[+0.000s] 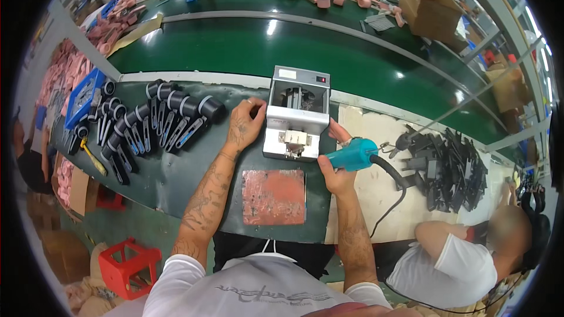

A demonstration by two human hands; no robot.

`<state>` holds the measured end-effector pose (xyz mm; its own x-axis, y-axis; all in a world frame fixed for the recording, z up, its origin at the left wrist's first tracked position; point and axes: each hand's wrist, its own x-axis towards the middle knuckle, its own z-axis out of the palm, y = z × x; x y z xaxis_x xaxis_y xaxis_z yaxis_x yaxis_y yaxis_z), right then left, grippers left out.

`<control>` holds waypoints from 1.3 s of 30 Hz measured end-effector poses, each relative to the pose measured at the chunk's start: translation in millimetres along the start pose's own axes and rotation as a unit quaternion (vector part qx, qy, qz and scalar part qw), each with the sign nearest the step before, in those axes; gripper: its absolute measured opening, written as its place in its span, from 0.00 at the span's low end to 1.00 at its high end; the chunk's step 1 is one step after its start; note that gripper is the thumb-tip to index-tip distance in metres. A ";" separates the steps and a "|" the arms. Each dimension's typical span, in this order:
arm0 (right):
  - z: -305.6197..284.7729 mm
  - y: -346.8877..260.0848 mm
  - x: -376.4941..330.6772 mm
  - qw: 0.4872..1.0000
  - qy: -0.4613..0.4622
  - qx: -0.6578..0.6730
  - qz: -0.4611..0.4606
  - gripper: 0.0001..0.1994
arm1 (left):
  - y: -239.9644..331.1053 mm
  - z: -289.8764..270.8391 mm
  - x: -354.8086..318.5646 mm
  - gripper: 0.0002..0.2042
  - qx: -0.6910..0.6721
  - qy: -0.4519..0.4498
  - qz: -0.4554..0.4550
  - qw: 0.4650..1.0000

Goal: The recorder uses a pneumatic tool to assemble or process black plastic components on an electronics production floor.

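A silver screw feeder [296, 118] with a see-through window and a small display stands on the dark green worktop. At its left side is my left hand [247, 122], fingers curled inward by the casing; whatever they hold, if anything, is hidden. My right hand [336, 177] is wrapped round a teal electric screwdriver [352, 155] with a black cord, held level at the feeder's right front corner. The screwdriver's tip is hidden from view. A scuffed red square pad [274, 197] lies in front of the feeder, between my forearms.
Several black hair dryer-like parts [187, 105] lie at the left, beside a blue bin [85, 97] and a yellow-handled screwdriver [94, 157]. Black plastic pieces [449, 167] are heaped at the right. A green conveyor [235, 47] runs behind. A co-worker [452, 264] sits at the lower right.
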<state>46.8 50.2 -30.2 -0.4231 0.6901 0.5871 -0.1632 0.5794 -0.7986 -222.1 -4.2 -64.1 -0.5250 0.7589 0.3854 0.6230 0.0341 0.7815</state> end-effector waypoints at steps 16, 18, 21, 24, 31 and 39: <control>-0.1 5.3 1.6 0.999 -0.045 -0.012 -0.020 0.45 | 0.9 -1.2 -1.1 0.05 0.009 0.000 -0.014 1.000; 1.4 4.1 -0.3 0.998 -0.027 -0.035 -0.035 0.48 | 1.0 -0.4 -2.8 0.05 0.010 0.003 -0.010 1.000; 0.1 0.0 1.6 0.998 -0.038 -0.034 -0.039 0.49 | -5.0 -1.9 -0.5 0.07 -0.003 0.004 0.000 1.000; -3.2 -2.1 4.7 0.998 -0.057 0.007 -0.030 0.46 | -5.4 1.3 0.8 0.08 0.026 0.012 0.017 0.999; 3.5 -2.4 -0.6 1.000 -0.012 0.009 -0.017 0.45 | -3.3 3.2 1.4 0.09 0.011 0.013 0.022 1.000; 5.9 -8.0 -1.4 0.999 -0.007 0.035 0.015 0.47 | -2.4 1.3 -5.3 0.09 0.036 0.013 0.000 0.999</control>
<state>43.4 42.1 -25.5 -0.4406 0.7006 0.5613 -0.2123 0.5261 -0.8235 -220.0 -7.5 -68.6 -0.5399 0.7411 0.3990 0.6623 0.0814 0.7448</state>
